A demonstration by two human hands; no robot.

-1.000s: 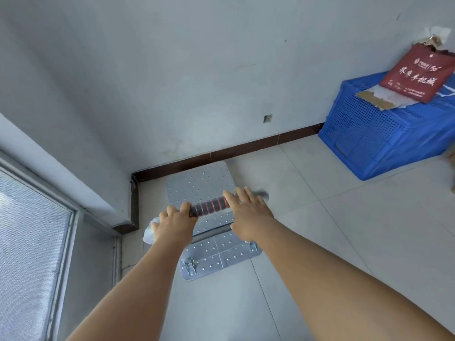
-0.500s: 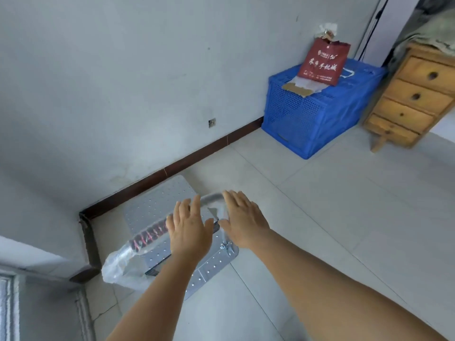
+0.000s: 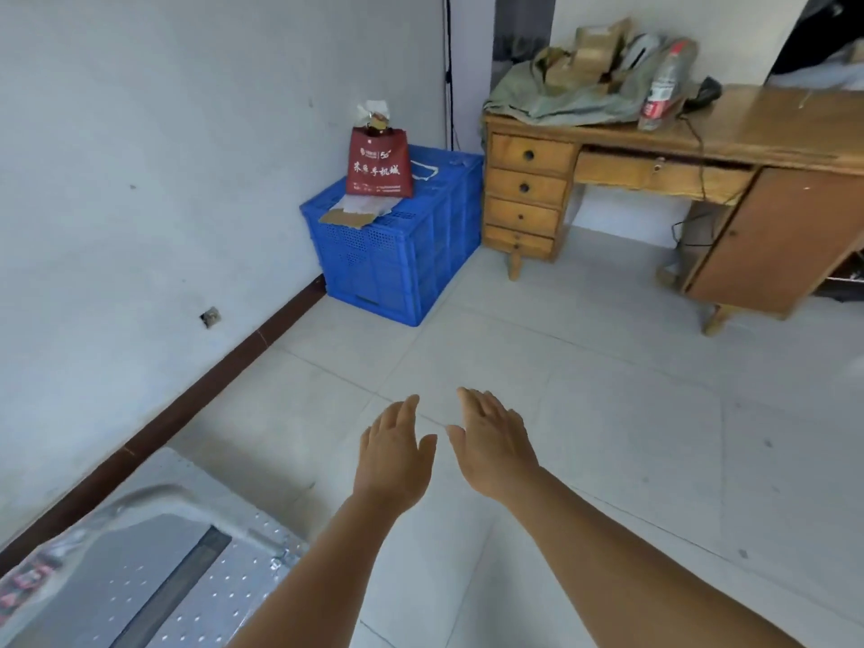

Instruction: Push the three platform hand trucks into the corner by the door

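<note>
Hand truck [image 3: 154,572]: lower left, folded flat on the floor [image 3: 608,413] against the dark baseboard [image 3: 187,404]; perforated metal deck, plastic wrap over its handle [image 3: 28,577] with red grip. Only one truck is in view.

My left hand [image 3: 392,456]: raised over bare floor tiles, fingers straight and together, holding nothing, clear of the truck.

My right hand [image 3: 491,441]: just beside the left, fingers extended, thumb out, likewise empty.

Blue crate [image 3: 402,254]: stands against the wall [image 3: 163,156] farther back, a red bag [image 3: 378,168] and a scrap of cardboard [image 3: 346,218] on top.

Wooden surface [image 3: 771,119]: far right, with four drawers [image 3: 523,198] on its left side; it carries a heap of cloth [image 3: 561,95] and a plastic bottle [image 3: 661,88].
</note>
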